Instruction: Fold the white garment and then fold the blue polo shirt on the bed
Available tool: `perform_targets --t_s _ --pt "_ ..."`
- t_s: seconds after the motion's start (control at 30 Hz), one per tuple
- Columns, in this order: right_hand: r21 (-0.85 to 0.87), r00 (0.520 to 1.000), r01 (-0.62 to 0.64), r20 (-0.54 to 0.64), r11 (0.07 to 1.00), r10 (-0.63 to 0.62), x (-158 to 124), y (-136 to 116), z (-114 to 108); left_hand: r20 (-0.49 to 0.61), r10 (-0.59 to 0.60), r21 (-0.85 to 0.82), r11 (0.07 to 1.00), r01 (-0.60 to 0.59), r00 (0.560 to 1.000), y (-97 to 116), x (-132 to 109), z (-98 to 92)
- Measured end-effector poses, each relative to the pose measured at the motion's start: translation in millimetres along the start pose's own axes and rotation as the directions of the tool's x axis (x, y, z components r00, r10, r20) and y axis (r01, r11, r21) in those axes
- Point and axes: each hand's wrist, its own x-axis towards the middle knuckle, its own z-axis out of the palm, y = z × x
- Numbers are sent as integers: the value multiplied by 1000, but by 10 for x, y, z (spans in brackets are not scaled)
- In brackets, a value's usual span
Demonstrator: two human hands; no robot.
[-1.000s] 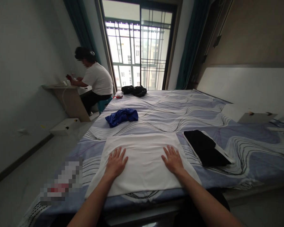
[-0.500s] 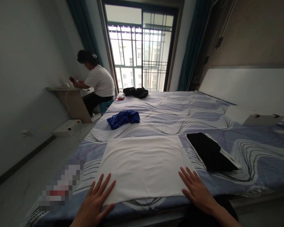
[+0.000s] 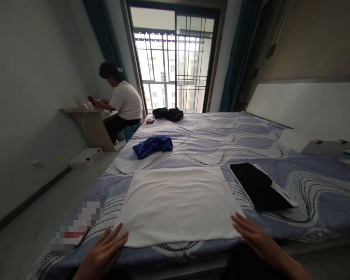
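A folded white cloth [image 3: 177, 204] lies flat on the near part of the bed [image 3: 210, 144]. My left hand [image 3: 102, 254] rests open on the bedsheet at the cloth's near left corner, fingertips touching its edge. At the near right corner my right hand [image 3: 254, 236] lies flat and open, fingers against the cloth's edge. Neither hand holds anything.
A folded black and white garment [image 3: 258, 186] lies right of the white cloth. A crumpled blue garment [image 3: 153, 145] and a dark pile [image 3: 167, 113] lie farther up the bed. Another person [image 3: 121, 103] sits at a wall desk [image 3: 86, 116] by the window.
Both hands slid from the top of the white cloth back toward me and outward, ending at its near corners. The cloth now lies smooth.
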Motion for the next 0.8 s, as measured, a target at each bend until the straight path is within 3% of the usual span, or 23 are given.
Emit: perform_targets --t_s 0.2,0.4,0.57,0.7,0.8 --pt "-68 986 72 -147 995 -81 21 54 32 16 -56 -1 998 56 998 -63 -13 -47" --pt "-102 942 118 -303 988 -144 0 80 12 18 -71 -154 985 73 997 -173 -92 -120" --pt "-93 954 112 -268 989 -133 -86 21 -44 59 -102 -207 972 112 993 -162 -174 -182" --pt "-136 978 38 -199 990 -65 -87 27 -44 40 -108 -201 973 114 993 -107 -126 -151" --pt "-88 977 39 -207 995 -57 -90 22 -74 6 -184 -257 950 179 983 -73 -134 -179"
